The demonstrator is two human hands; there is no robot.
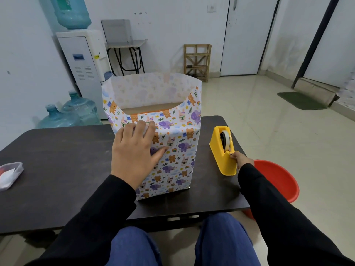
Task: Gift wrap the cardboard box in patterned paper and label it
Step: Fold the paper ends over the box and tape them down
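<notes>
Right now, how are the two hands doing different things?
The left hand lies flat and spread on the wrapped box, pressing the patterned paper down. The right hand pinches at the front of the yellow tape dispenser, beside the box. Both reach out of black sleeves over the dark table.

One wrapped box, one yellow tape dispenser, two hands, three water bottles, one red basin, one plastic container

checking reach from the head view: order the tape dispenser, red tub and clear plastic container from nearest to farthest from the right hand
1. Tape dispenser: touched by the right hand.
2. Red tub: on the floor just right of that hand.
3. Clear plastic container: at the table's far left edge.
</notes>
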